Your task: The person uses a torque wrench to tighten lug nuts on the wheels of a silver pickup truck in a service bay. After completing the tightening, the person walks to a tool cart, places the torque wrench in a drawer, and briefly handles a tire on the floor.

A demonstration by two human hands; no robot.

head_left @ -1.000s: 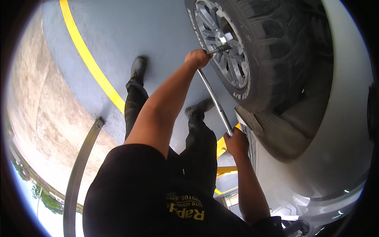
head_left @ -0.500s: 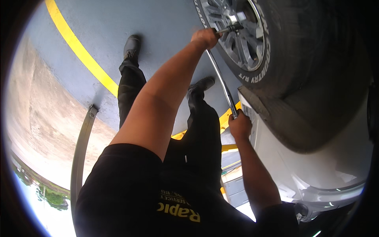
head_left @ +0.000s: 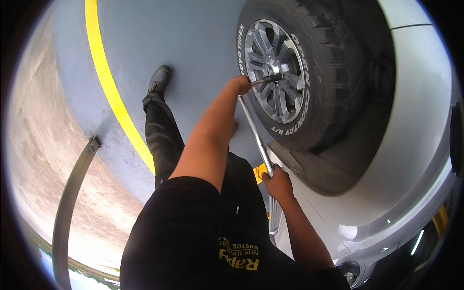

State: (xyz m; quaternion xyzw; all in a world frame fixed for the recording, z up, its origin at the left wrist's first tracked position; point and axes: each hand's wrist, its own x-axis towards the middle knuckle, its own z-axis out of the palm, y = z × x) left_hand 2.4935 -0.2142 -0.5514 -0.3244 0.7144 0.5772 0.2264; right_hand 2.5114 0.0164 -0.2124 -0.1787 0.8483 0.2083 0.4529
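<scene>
My left hand (head_left: 238,85) is closed around the head end of a long chrome socket wrench (head_left: 254,126), where the bar meets its extension. From that hand the extension with a dark socket (head_left: 274,78) reaches into the middle of the grey alloy wheel (head_left: 263,44). Whether the socket sits on a lug nut is too small to tell. Lower down, my right hand (head_left: 279,184) grips the other end of the wrench, beside the car's body. The bar slants between my two hands. Around the wheel is a black tyre (head_left: 333,72) with white raised lettering.
A white car body (head_left: 411,145) curves around the wheel arch on the right. My boot (head_left: 159,79) stands on the blue-grey floor, left of the wheel. A yellow floor line (head_left: 108,87) and a metal post (head_left: 72,193) lie farther left. Yellow metalwork (head_left: 261,172) shows behind my right hand.
The view has shifted, so the whole wheel and more of the car body now show. Both hands keep hold of the wrench, its socket end still at the wheel.
</scene>
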